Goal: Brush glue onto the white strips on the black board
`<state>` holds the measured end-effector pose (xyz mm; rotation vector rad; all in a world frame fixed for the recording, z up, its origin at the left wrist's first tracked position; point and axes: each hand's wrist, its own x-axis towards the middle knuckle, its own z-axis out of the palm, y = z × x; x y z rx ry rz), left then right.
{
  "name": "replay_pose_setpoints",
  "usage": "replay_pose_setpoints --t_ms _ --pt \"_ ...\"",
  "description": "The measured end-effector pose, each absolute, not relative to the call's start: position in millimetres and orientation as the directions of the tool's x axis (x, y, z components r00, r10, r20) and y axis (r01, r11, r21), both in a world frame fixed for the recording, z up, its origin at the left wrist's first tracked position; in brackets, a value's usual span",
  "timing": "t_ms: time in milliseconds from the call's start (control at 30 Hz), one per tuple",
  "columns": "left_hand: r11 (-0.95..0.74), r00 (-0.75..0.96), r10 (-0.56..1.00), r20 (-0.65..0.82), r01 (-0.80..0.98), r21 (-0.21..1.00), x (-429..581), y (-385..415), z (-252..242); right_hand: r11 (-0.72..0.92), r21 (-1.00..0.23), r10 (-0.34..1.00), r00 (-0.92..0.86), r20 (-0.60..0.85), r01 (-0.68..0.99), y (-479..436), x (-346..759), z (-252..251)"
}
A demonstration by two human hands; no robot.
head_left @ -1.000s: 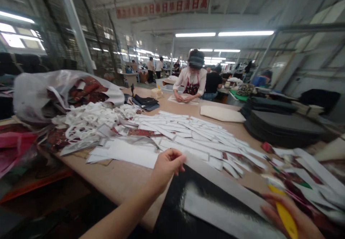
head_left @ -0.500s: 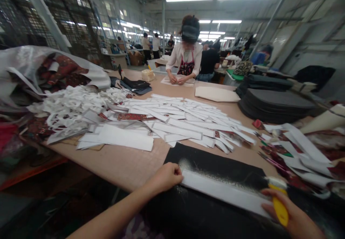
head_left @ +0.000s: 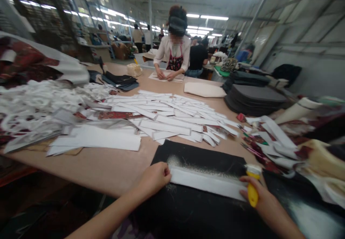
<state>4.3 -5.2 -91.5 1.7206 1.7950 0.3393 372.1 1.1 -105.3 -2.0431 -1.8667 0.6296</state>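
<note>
My left hand [head_left: 154, 178] presses on the left end of a long white strip [head_left: 207, 183], which lies flat on a black mat [head_left: 199, 156]. My right hand [head_left: 258, 198] grips a yellow-handled tool [head_left: 252, 192] with a white head, and that head rests near the strip's right end. A pale powdery smear [head_left: 182, 163] marks the mat just above the strip. The strip's far right end is partly hidden by my right hand.
White cut strips [head_left: 167, 118] cover the tan table [head_left: 91, 167] ahead. White offcuts [head_left: 35, 104] and a plastic bag of patterned fabric [head_left: 29, 61] lie left, dark stacked panels [head_left: 253, 99] right. A co-worker [head_left: 172, 52] handles a sheet opposite.
The strip now lies flat on the mat, and my right hand with the tool has moved left along it. The whole view has swung, so the table appears shifted left and up.
</note>
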Motion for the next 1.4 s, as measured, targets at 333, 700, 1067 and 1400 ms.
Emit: replay_pose_setpoints --t_ms 333,700,1067,1400 --pt "0.026 0.096 0.962 -0.256 0.901 0.432 5 -4 -96 -0.083 -0.489 0.995 0.103 0.014 0.868 -19 352 -92" --pt "-0.062 0.127 0.976 -0.178 0.942 0.33 8 -9 -91 0.043 -0.194 0.994 -0.021 0.112 0.98 -17 345 -97" --pt "-0.575 0.44 0.682 0.585 0.816 0.057 27 -39 -124 0.205 -0.759 0.965 -0.256 0.052 0.618 -21 239 -43" --pt "-0.475 0.308 0.708 0.635 0.873 0.106 30 -41 -118 -0.301 -0.409 0.896 0.402 0.187 0.861 -27 370 -55"
